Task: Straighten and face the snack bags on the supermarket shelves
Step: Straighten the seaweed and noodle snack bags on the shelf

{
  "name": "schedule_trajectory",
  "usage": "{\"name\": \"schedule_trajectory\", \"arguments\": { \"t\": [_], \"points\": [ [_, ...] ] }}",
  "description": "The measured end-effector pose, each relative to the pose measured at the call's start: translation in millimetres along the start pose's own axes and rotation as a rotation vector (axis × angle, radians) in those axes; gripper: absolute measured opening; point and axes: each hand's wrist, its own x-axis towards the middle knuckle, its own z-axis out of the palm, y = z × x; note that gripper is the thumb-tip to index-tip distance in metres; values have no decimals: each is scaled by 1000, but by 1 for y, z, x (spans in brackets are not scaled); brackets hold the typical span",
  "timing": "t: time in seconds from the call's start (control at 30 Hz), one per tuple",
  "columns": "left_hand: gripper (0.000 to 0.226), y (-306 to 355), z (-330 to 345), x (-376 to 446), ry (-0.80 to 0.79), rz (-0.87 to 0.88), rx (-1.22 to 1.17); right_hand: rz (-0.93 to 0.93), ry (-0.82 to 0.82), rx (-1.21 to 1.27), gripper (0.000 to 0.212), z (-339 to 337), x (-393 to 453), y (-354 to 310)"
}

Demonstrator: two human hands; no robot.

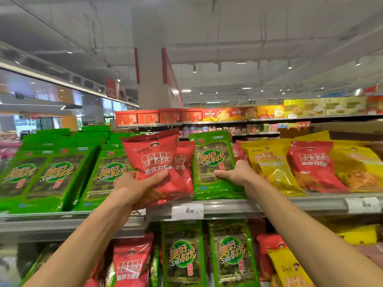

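My left hand [132, 183] grips a red snack bag [154, 156] by its lower half, holding it upright in front of the top shelf [269, 206]. A second red bag [185, 160] stands just behind it. My right hand [236, 172] holds a green seaweed bag [213, 160] at its lower right side, thumb across the front, and the bag stands on the shelf. Yellow bags [269, 162] and a red bag [313, 164] lean to the right of it. Green seaweed bags [56, 175] fill the shelf's left part.
A price tag [187, 211] sits on the shelf rail below the held bags. The lower shelf carries more green bags [232, 253], red bags [130, 264] and yellow bags [288, 268]. Behind stand a white pillar [149, 69] and far shelves with red gift boxes [157, 118].
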Motion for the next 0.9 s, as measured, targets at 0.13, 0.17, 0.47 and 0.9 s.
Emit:
{"name": "schedule_trajectory", "arguments": {
  "t": [0.13,0.17,0.47,0.9],
  "points": [
    [73,0,3,-1,-11,-9,11,-51,40,81,71,-2,-4,-3],
    [71,2,5,-1,-16,-4,19,-82,77,62,70,-5,-7,-4],
    [52,23,82,14,-74,76,-33,-163,347,45,60,-85,-33,10],
    [68,-6,166,47,-307,-17,127,-108,347,175,48,-146,-63,79]
  ]
}}
